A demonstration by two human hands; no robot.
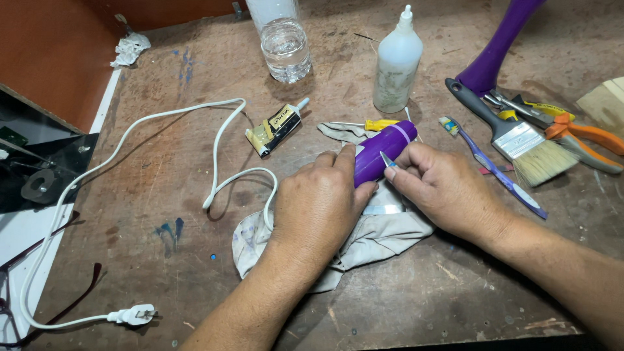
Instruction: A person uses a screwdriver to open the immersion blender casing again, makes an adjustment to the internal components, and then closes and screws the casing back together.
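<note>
Head camera looks steeply down, close over the workbench point(162, 149).

Illumination is even and moderately bright, cool in tone, apparently from above. The worn brown wooden desk point(195, 195) is evenly lit across its centre. Shadows are soft and short: one lies under the right hand point(448, 188) and forearm, another at the base of the clear plastic water bottle point(285, 45). Mild glare shows on that bottle, on the white squeeze bottle with a nozzle cap point(396, 62) and on the metal band of the flat paintbrush point(520, 140). Focus is sharp at centre. The dark left margin is underexposed. Slight wide-angle stretching bends the forearms near the lower edge. No motion blur is evident.
</note>
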